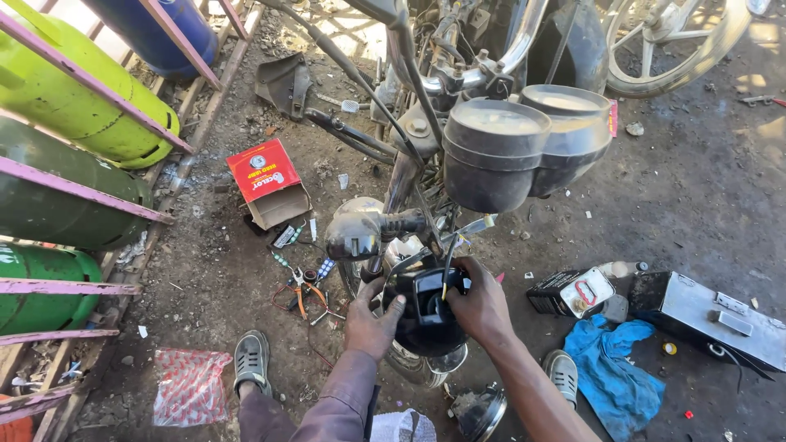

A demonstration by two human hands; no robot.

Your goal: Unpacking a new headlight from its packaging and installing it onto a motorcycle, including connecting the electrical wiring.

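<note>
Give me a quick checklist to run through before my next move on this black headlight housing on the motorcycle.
1. Left hand on the black headlight housing: ok, steadying its left side.
2. Right hand grip: ok, on the housing's right side.
3. Wires into the housing free: cannot tell.
4. Pliers nearby: ok, on the ground to the left.
5. Footing: not ok, loose headlight lens lies between the shoes.

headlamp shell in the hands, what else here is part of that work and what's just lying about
In hand: black headlamp shell, left hand, right hand, motorcycle gauges.
Lying about: red box, pliers, blue cloth, gas cylinders.
</note>
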